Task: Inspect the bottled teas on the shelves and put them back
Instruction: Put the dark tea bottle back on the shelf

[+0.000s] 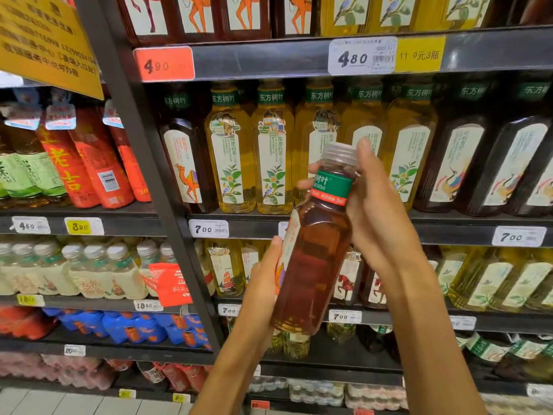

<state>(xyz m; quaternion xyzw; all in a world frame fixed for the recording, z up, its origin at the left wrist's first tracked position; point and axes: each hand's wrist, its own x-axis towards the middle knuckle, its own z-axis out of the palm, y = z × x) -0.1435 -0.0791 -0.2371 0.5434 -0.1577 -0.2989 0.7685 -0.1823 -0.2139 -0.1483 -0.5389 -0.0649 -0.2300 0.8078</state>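
Observation:
A dark brown tea bottle (314,253) with a clear cap and a green neck band is held tilted in front of the shelves. My left hand (263,283) cups its lower body from the left. Around its neck and shoulder curl the fingers of my right hand (374,205), the fingertips reaching up beside the cap. Behind it, the middle shelf (449,232) carries a row of bottled teas: a dark one with a camel label (185,163), several pale yellow ones (230,157) and dark ones at the right (460,163).
A dark upright post (155,163) splits the shelving. Left of it stand red and green bottles (89,163) and packs of small bottles (89,271). Price tags (208,228) line the shelf edges. A yellow sign (45,40) hangs at the top left. More tea bottles fill the lower shelves.

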